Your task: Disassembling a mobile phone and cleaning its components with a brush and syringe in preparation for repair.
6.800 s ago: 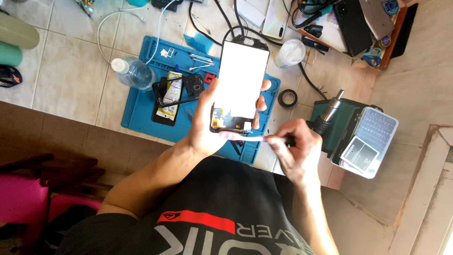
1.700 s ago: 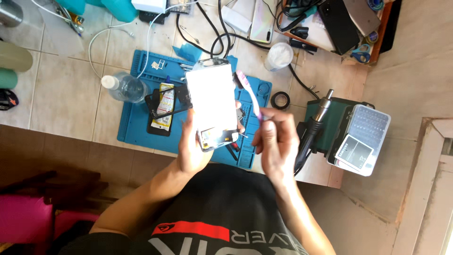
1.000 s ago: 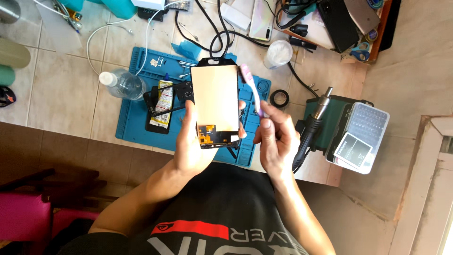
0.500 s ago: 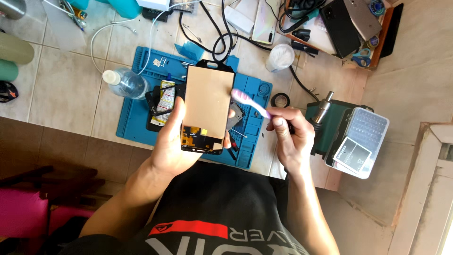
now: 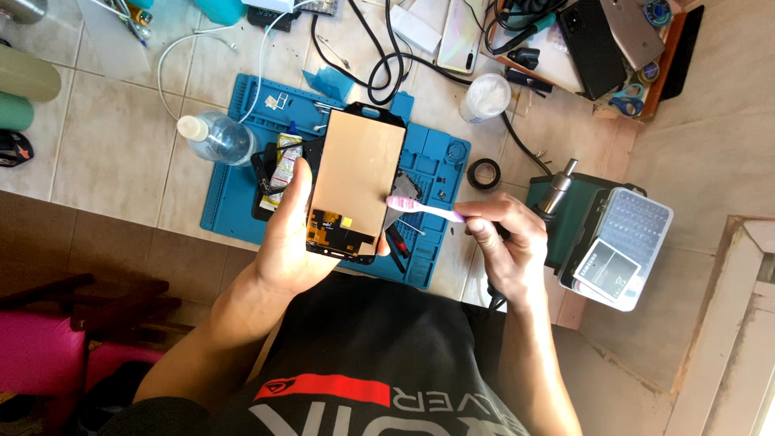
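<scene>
Screen panel (image 5: 358, 179) sits gripped in our left hand (image 5: 292, 242), so brushing appears underway; our right hand (image 5: 507, 242), pinching the toothbrush (image 5: 421, 208), likely needs light strokes next.

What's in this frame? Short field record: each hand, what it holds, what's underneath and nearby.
left hand: holds flat rectangular phone screen panel, copper-coloured back facing up
right hand: holds pink-and-white toothbrush
contact: brush head at panel's right edge
underneath: blue silicone repair mat on tiled floor
left of mat: clear plastic bottle with white cap
right: black tape roll, green hot-air station
</scene>
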